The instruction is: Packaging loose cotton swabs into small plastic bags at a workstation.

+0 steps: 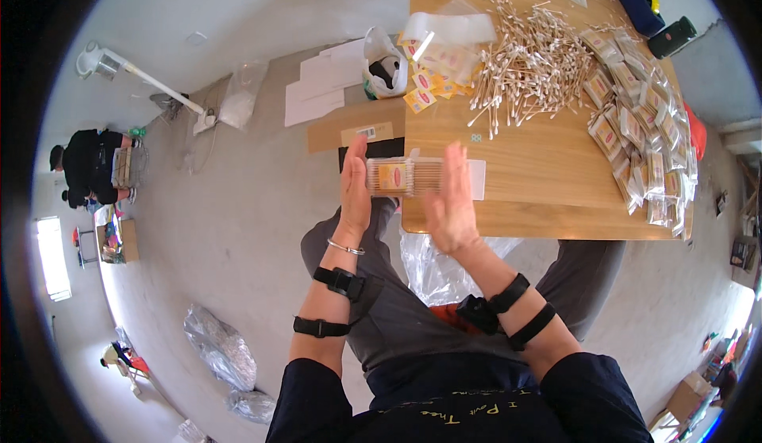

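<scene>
A clear packet of cotton swabs (392, 178) with a yellow label is held level between my two flat palms, over the table's left front corner. My left hand (354, 187) presses against its left end with fingers straight. Bare swab sticks (427, 175) reach out of the packet's right side toward my right hand (454, 205), whose upright palm presses their ends. Beyond my hands lies a big loose heap of cotton swabs (532, 66) on the wooden table (540, 169). Part of a white card (477, 179) shows beside my right hand.
Filled swab packets (643, 129) are piled along the table's right side. Yellow label cards (429, 86) and clear plastic sleeves (452, 34) lie at its left edge, near a white bag (385, 66). A cardboard piece (349, 123) is left of the table. Another person (91, 165) is far left.
</scene>
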A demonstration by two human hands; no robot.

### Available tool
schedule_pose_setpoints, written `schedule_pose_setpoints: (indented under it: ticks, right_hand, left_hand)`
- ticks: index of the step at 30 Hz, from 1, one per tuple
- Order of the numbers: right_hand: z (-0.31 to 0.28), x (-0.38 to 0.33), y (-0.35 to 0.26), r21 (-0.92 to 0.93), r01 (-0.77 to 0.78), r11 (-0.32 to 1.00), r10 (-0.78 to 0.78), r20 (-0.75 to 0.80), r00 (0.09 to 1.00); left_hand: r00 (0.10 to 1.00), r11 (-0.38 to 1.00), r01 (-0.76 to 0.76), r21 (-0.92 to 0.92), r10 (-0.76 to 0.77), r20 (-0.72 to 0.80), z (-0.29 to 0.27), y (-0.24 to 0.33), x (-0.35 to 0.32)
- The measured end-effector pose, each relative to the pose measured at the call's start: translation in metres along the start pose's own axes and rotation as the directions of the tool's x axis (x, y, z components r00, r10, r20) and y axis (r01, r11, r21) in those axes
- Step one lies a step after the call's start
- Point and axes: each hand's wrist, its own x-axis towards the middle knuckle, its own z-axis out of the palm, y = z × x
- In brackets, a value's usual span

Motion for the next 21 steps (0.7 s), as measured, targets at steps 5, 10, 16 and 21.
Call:
schedule_pose_setpoints:
  ticks: [5, 10, 16, 21]
  right_hand:
    - [-0.004, 0.020, -0.001, 0.495, 0.007, 0.869, 0.076, -0.147, 0.986]
    - [0.011, 0.028, -0.011, 0.633, 0.016, 0.774, 0.095, -0.142, 0.985]
    - [0.037, 0.028, -0.023, 0.784, 0.013, 0.620, 0.124, -0.114, 0.986]
    - [0.048, 0.027, -0.018, 0.851, 0.021, 0.525, 0.132, -0.106, 0.985]
  left_hand:
    - [0.997, 0.947, 0.070, -0.312, -0.071, 0.010, 0.006, -0.001, -0.001]
    - [0.992, 0.934, 0.117, -0.338, -0.123, 0.004, 0.015, -0.002, -0.001]
    - [0.997, 0.949, 0.078, -0.304, -0.074, 0.024, 0.015, -0.002, -0.001]
    - [0.894, 0.898, 0.124, -0.423, -0.286, -0.345, 0.026, -0.005, -0.021]
